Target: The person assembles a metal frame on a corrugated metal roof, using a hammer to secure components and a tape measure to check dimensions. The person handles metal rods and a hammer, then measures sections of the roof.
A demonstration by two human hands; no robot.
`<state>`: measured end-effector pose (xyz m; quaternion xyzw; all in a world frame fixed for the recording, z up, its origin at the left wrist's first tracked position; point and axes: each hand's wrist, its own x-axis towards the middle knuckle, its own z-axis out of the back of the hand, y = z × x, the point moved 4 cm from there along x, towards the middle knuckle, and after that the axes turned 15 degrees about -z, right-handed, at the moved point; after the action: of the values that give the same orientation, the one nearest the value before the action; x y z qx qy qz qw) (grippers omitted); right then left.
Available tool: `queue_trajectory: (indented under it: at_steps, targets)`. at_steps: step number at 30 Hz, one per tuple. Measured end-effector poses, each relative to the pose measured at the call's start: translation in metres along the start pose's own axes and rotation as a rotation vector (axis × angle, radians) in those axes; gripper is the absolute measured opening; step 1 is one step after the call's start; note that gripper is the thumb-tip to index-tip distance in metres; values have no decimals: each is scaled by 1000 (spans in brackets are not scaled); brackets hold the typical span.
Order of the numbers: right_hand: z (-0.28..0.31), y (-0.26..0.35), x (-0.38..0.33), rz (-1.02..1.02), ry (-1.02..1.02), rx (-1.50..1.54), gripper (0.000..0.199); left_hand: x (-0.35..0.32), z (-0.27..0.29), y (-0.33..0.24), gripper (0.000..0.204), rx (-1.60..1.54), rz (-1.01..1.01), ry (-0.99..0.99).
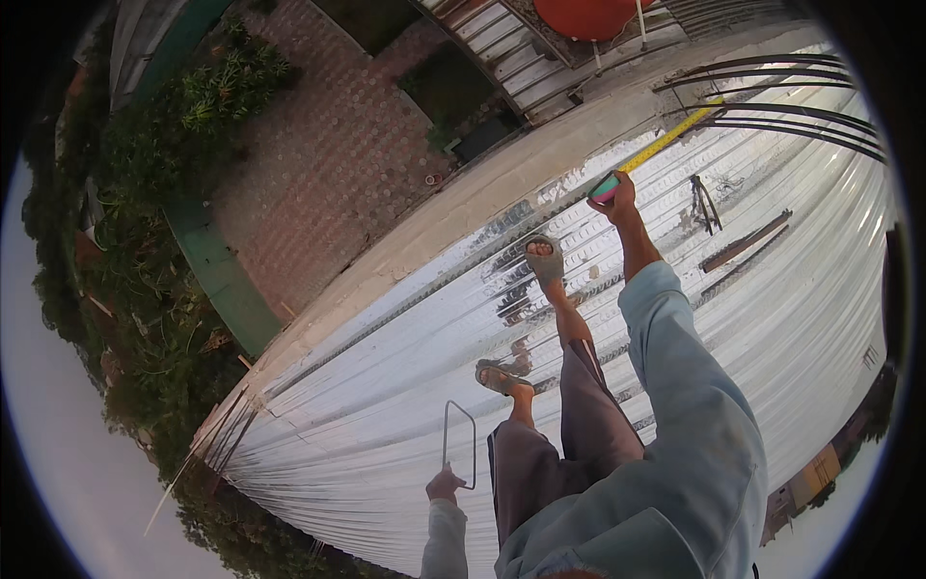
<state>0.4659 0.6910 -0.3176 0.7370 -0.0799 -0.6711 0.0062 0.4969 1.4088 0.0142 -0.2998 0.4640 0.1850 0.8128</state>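
Note:
My right hand (620,201) is closed around a green and pink tape measure (605,188). Its yellow blade (670,138) is pulled out and runs up to the right, where its far end reaches dark steel bars (772,106). Lower down, my left hand (445,482) grips a rectangular loop of thin bent metal rod, which looks like a rebar stirrup (474,449). The loop stands up from the fingers, apart from the tape. Beneath both hands lies a ribbed, shiny metal sheet surface (386,376).
My sandalled feet (545,259) rest on the ribbed sheet. A rusty flat strip (745,241) and short dark rods (706,205) lie to the right. A concrete edge (415,246) borders the drop to a paved yard (309,164). Thin sticks (227,429) project at the far left corner.

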Motion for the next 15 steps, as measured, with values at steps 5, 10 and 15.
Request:
queue_trajectory:
  at_steps: [5,10,15]
  targets:
    - [-4,-110,-49,-7,187,-9,45,-16,57,-35,47,61,85,-95]
    - [-57,-242,-102,98,197,-89,43,-62,151,11,56,-95,-59,-196]
    - [-109,-431,-237,-180,243,-56,45,-112,209,180,59,-256,-13,-354]
